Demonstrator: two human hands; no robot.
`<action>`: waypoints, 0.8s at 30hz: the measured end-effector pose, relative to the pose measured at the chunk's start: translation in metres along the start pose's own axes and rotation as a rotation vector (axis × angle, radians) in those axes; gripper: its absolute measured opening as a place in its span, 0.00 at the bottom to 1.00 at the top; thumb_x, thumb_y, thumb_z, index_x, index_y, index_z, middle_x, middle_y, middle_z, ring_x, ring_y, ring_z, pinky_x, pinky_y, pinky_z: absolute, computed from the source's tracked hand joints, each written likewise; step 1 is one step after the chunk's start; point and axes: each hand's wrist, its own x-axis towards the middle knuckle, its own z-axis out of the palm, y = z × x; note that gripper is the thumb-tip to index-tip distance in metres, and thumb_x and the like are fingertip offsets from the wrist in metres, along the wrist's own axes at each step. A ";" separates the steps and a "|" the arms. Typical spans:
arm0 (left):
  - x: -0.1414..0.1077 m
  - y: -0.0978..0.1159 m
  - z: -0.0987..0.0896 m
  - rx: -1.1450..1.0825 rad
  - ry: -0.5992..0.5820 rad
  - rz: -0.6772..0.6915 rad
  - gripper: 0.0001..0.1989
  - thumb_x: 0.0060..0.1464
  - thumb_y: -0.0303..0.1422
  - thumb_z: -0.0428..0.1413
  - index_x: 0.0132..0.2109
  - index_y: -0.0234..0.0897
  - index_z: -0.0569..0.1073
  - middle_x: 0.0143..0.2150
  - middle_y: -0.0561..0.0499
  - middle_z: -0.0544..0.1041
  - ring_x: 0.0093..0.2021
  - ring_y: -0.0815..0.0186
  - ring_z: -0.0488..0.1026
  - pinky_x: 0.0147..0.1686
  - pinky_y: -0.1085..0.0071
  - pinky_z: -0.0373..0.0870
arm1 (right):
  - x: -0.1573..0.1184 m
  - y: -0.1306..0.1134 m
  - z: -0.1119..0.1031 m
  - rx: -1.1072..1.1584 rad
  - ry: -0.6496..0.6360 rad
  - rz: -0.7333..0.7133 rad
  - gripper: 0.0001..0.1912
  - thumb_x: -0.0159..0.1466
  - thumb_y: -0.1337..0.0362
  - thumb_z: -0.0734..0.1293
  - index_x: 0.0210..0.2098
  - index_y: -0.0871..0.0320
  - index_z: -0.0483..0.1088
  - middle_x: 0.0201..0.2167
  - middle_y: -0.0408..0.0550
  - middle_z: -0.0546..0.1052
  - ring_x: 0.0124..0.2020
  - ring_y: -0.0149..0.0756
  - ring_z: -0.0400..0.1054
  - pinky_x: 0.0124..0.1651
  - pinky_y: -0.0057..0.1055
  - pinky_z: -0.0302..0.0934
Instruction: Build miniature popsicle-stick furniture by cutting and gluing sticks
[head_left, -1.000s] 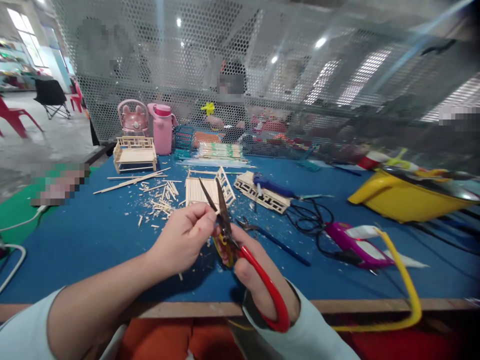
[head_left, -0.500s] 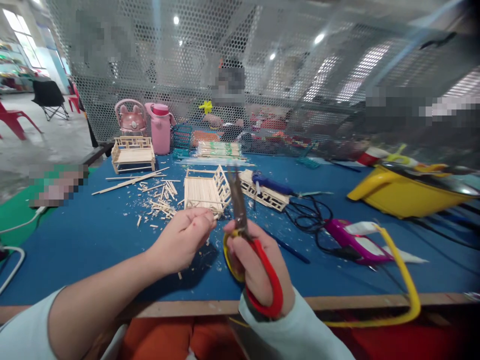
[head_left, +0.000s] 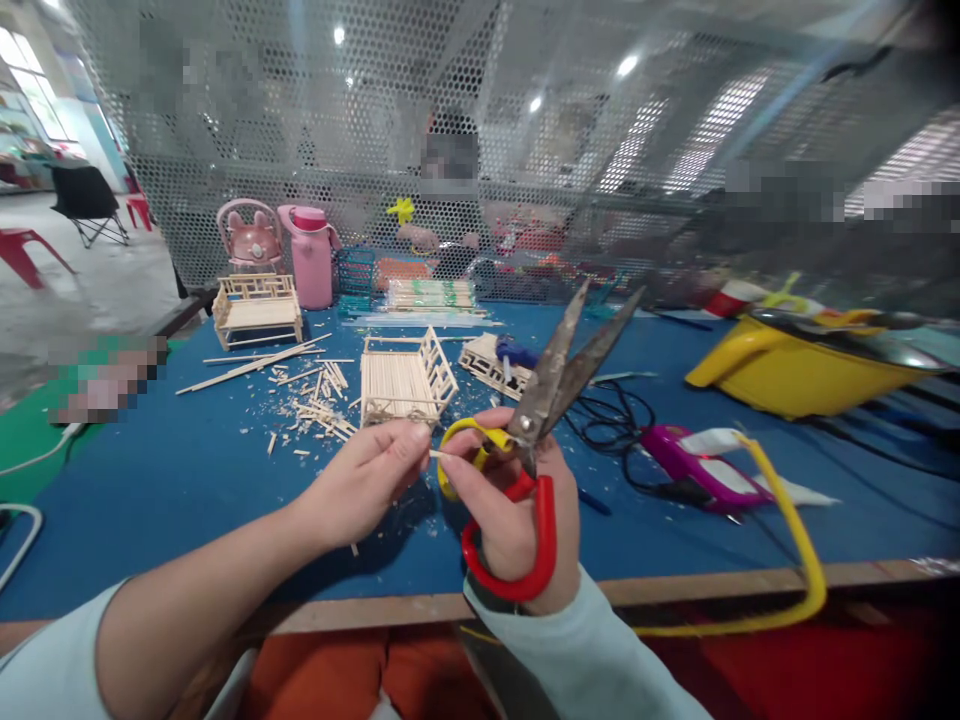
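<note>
My left hand (head_left: 367, 480) is closed in a pinch on a short wooden stick (head_left: 435, 455), whose pale end pokes out toward my right fingertips. In my right hand (head_left: 517, 510) is a pair of scissors (head_left: 536, 410) with one red and one yellow handle, its worn blades apart and pointing up and away. My right thumb tip reaches the stick's end; whether it grips it I cannot tell. Just beyond my left hand sits a small bench-like frame of sticks (head_left: 401, 380), its front edge partly hidden by the fingers.
A finished-looking miniature stick bench (head_left: 259, 310) stands back left beside a pink flask (head_left: 311, 265). Cut stick scraps (head_left: 322, 405) lie mid-left. A blue glue gun (head_left: 517, 352) rests on a lattice panel (head_left: 480, 365). Rightward are a purple-white tool (head_left: 697, 465) and a yellow container (head_left: 810, 365).
The scissors have swung from nearly closed and upright to wide apart, tilted right. My right hand has turned, its thumb now at the stick's end. My left hand stays almost in place.
</note>
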 end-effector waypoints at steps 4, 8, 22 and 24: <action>0.001 -0.003 0.001 -0.081 0.127 0.096 0.16 0.52 0.43 0.57 0.43 0.38 0.73 0.23 0.57 0.65 0.21 0.74 0.59 0.20 0.77 0.56 | 0.006 0.000 0.005 0.234 0.113 0.209 0.21 0.48 0.64 0.73 0.40 0.53 0.64 0.24 0.37 0.72 0.22 0.27 0.67 0.23 0.24 0.63; 0.000 -0.008 0.003 -0.086 0.064 0.259 0.09 0.52 0.34 0.59 0.41 0.38 0.78 0.32 0.51 0.74 0.31 0.69 0.72 0.34 0.72 0.69 | 0.006 0.003 0.013 0.358 0.165 0.346 0.26 0.44 0.62 0.76 0.40 0.55 0.65 0.20 0.35 0.71 0.19 0.25 0.65 0.20 0.22 0.61; -0.003 0.000 -0.002 0.366 0.160 0.341 0.12 0.62 0.36 0.47 0.30 0.37 0.65 0.24 0.56 0.64 0.25 0.72 0.61 0.27 0.75 0.60 | 0.002 0.003 0.005 0.165 0.025 0.157 0.16 0.56 0.61 0.71 0.41 0.54 0.64 0.26 0.36 0.71 0.22 0.24 0.67 0.25 0.23 0.65; -0.003 -0.003 -0.004 0.612 0.143 0.497 0.11 0.62 0.33 0.47 0.31 0.36 0.67 0.24 0.55 0.67 0.26 0.71 0.63 0.28 0.76 0.61 | 0.003 0.000 0.005 0.130 0.021 0.112 0.17 0.55 0.63 0.71 0.41 0.54 0.64 0.27 0.37 0.72 0.23 0.24 0.68 0.27 0.23 0.65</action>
